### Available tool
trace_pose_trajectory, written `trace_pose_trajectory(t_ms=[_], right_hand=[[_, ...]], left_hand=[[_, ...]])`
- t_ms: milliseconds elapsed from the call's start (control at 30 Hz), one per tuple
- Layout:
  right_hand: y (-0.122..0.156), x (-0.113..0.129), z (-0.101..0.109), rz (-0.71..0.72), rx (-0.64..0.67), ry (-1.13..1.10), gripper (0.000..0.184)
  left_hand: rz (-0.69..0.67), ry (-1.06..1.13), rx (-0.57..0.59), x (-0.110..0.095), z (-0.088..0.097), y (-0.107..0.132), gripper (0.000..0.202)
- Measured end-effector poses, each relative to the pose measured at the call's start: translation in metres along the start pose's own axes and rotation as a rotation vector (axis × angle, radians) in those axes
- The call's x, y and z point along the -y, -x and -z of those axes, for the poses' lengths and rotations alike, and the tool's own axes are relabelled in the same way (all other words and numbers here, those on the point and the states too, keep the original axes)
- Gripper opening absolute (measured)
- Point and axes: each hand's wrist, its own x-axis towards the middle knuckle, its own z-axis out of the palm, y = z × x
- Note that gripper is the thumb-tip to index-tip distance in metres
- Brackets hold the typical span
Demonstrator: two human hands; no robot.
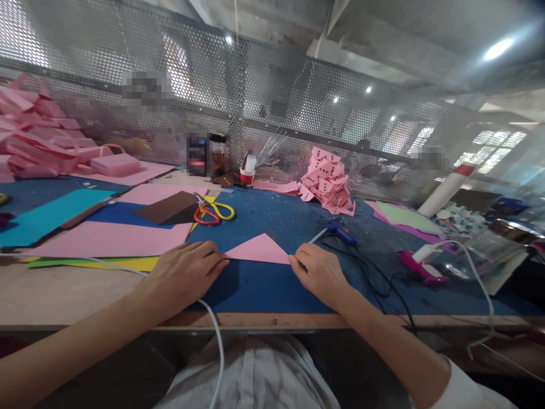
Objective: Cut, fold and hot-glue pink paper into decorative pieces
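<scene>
1. The left hand point(187, 267) pinches the left corner of a pink triangle point(261, 251), fingers bunched together.
2. The right hand point(319, 270) grips the right corner between thumb and curled fingers.
3. The triangle is between the 2 hands, over the front part of the blue mat point(272, 289), its long side toward the person and its peak pointing away. Whether it touches the mat, I cannot tell.
4. Scissors point(214, 213), with 1 red loop and 1 yellow, lie beyond the left hand.
5. A pink sheet point(113, 238) lies beside that hand, over yellow and green paper point(138, 264).
6. A blue glue gun point(342, 232) lies just beyond the right hand.
7. Farther right, a white plug point(427, 253) sits on a magenta power strip point(430, 277).
8. At the back are a pile of dotted pink pieces point(327, 182) and a red-and-white cup point(247, 176).
</scene>
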Motion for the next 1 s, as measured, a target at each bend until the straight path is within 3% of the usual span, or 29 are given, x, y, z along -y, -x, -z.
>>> trace_pose_trajectory(t_ms=[300,567,633,733,833,900,1000], right_hand=[[-0.004,-0.006,-0.002,-0.004,0.068,-0.182,0.011],[-0.008,-0.009,0.0,-0.163,0.033,-0.369,0.009],[-0.01,-0.008,0.004,-0.245,-0.014,-0.452,0.01],[-0.015,-0.003,0.012,-0.348,-0.073,-0.584,0.011],[-0.02,0.009,0.02,-0.382,-0.113,-0.667,0.013],[-0.024,0.018,0.023,-0.379,-0.137,-0.699,0.014],[-0.029,0.027,0.024,-0.357,-0.172,-0.718,0.015]], left_hand=[[0.036,0.206,-0.136,0.002,0.004,-0.002,0.023],[0.102,0.506,-0.208,-0.003,0.014,-0.006,0.019],[0.168,0.637,-0.181,-0.007,0.018,-0.009,0.021],[0.337,0.925,-0.033,-0.017,0.024,-0.023,0.026],[0.403,1.29,0.1,-0.031,0.027,-0.044,0.035],[0.42,1.447,0.12,-0.04,0.028,-0.057,0.038],[0.471,1.567,0.046,-0.049,0.025,-0.071,0.034]])
